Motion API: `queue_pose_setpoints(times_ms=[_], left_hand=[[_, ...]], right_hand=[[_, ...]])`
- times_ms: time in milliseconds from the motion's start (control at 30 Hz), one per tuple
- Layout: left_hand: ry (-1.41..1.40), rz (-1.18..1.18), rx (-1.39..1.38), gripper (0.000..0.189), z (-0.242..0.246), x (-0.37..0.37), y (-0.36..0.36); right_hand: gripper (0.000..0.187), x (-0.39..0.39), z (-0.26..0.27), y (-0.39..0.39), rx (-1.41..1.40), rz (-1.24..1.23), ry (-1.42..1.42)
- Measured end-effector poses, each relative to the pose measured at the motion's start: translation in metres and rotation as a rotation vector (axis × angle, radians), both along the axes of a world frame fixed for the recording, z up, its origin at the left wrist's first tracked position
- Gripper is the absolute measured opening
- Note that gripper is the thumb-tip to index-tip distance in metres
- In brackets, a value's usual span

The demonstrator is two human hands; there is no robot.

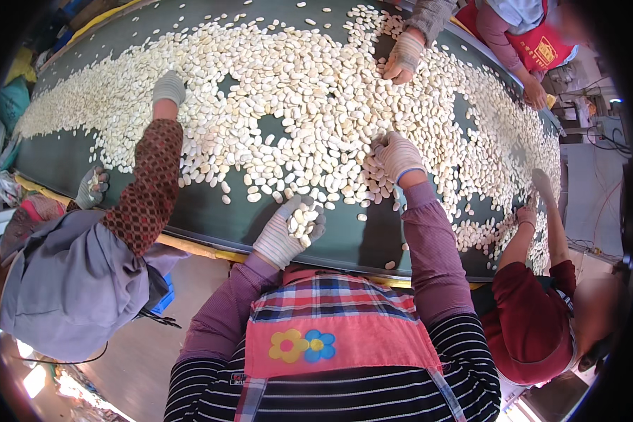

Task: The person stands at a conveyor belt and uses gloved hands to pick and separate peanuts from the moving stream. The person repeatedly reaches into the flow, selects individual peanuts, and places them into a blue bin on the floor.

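Large white beans (306, 79) lie spread over a dark green conveyor belt (211, 211). My left hand (287, 229), in a striped knit glove with grey fingertips, is palm up near the belt's front edge, with a small heap of white beans (302, 221) in its curled fingers. My right hand (400, 155), in a similar striped glove, reaches palm down into the beans in front of me. Its fingertips touch the layer, and whether it grips a bean is hidden. Several dark green patches of belt show between the beans.
A co-worker's gloved hand (169, 88) is on the beans at left, the other (92, 187) near the belt's edge. Opposite, another gloved hand (403, 57) reaches in. A person in a red apron (538, 45) stands across. Two more hands work at right. Yellow edging (190, 247) borders the belt.
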State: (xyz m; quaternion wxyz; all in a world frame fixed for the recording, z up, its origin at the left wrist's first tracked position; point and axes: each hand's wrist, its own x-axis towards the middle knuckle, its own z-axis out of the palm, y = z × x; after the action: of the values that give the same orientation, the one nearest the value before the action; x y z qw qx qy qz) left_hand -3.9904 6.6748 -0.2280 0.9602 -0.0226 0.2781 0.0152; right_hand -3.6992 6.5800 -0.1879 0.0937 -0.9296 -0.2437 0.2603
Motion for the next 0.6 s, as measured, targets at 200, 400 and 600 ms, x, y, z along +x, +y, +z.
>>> queue_pose_setpoints(times_ms=[200, 400, 600], left_hand=[[0.006, -0.016, -0.003, 0.026, 0.003, -0.006, 0.014], [0.046, -0.016, 0.007, 0.025, 0.006, -0.015, 0.029], [-0.001, -0.006, 0.000, 0.024, 0.004, -0.025, 0.045]], right_hand=[[0.031, -0.036, -0.003, 0.037, 0.194, 0.151, -0.168], [0.026, -0.046, -0.012, 0.058, -0.032, 0.137, -0.113], [0.026, -0.051, -0.010, 0.044, 0.662, -0.318, 0.552]])
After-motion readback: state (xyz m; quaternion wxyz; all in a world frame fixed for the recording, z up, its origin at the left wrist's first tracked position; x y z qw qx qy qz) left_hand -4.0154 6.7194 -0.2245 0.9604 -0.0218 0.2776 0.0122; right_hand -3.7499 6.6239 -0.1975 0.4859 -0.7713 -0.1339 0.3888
